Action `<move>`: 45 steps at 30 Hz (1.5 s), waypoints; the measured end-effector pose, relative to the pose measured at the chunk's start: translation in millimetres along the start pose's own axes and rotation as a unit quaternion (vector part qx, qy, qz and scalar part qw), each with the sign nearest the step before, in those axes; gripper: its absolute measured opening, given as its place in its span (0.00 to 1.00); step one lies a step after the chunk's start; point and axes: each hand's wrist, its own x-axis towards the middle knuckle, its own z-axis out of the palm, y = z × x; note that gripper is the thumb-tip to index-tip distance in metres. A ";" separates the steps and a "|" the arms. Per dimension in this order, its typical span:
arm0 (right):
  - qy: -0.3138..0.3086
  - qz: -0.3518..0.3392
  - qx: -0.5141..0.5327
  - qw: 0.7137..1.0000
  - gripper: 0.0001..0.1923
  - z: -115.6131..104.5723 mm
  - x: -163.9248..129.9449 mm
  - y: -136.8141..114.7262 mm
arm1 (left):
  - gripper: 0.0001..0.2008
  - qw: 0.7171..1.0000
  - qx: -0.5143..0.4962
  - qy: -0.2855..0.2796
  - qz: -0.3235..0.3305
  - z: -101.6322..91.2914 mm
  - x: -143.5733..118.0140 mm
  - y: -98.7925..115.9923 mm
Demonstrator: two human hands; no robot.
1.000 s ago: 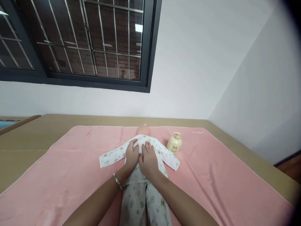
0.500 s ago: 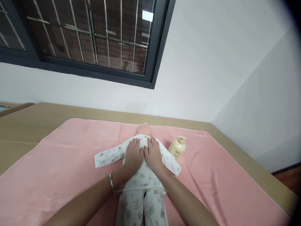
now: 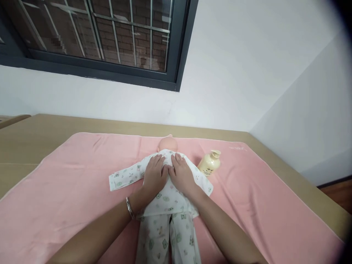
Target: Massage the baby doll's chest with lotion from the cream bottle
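Observation:
A baby doll [image 3: 166,142] lies face-down on a pink towel [image 3: 82,183], dressed in a white printed top [image 3: 121,179] and matching trousers [image 3: 167,238]. My left hand [image 3: 154,175] rests flat on the left side of its upper back, fingers spread. My right hand [image 3: 181,174] lies flat beside it on the right side, thumbs nearly touching. A silver bracelet [image 3: 128,208] circles my left wrist. Neither hand holds anything.
A cream pump bottle [image 3: 209,164] lies on the towel just right of the doll's sleeve. The towel covers a tan table [image 3: 41,132] that meets a white wall. A barred dark-framed window [image 3: 110,40] is above. Wooden floor [image 3: 338,194] shows at far right.
Both hands have slid up the doll's back toward its shoulders and now lie side by side rather than overlapping. The view has shifted slightly.

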 end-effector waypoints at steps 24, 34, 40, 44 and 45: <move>0.006 -0.029 0.054 0.998 0.28 11.8 7.2 19.3 | 0.15 0.999 -0.045 0.003 -0.005 -3.1 -4.3 -3.4; 0.036 0.031 -0.032 0.998 0.26 6.8 -6.0 -6.9 | 0.19 0.999 -0.032 -0.010 -0.038 -3.0 -3.9 -1.8; 0.036 0.024 -0.061 0.997 0.25 0.0 -12.8 -14.5 | 0.24 0.996 -0.045 -0.028 -0.068 0.8 -0.5 -4.0; 0.042 0.017 -0.056 0.997 0.23 -3.3 -13.3 -14.5 | 0.23 0.997 -0.037 -0.034 -0.054 0.1 1.0 -4.3; 0.044 0.015 -0.049 0.998 0.23 -3.4 -12.6 -13.4 | 0.23 0.997 -0.030 -0.039 -0.053 -0.1 1.1 -4.1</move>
